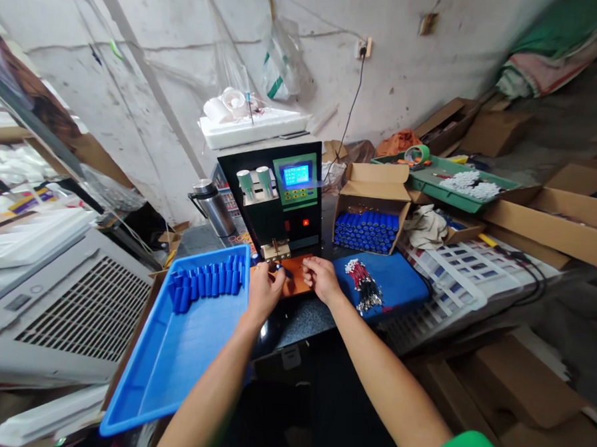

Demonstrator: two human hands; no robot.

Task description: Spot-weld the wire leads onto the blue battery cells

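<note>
My left hand is closed on a blue cylindrical battery cell, mostly hidden by the fingers. It sits right at the electrodes of a black spot welder with a lit blue screen. My right hand is pinched over the orange-brown work plate, a short way right of the left; whatever its fingertips hold is too small to make out. On the blue pad beside it lies a bundle of red and black wire leads with white connectors.
Left stands a blue tray with rows of blue cells. Behind the pad is a cardboard box full of blue cells. A steel flask stands left of the welder. Further right are a green tray and white plastic crates.
</note>
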